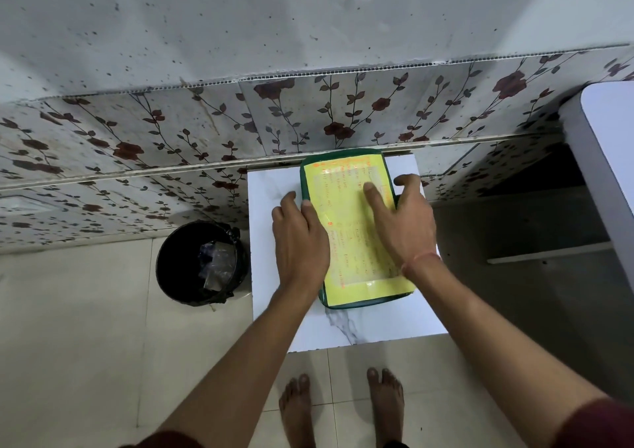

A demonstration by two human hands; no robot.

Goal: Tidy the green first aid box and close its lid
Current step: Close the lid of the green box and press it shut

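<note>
Hands press flat on the green first aid box, which sits with its lid down on the white marbled surface, close against the flowered wall. The left hand lies spread over the box's left edge, fingers apart. The right hand rests on the yellow paper label covering the lid, index finger stretched across it and the other fingers curled over the right rim. A black bin with scraps inside stands on the tiled floor, left of the surface
</note>
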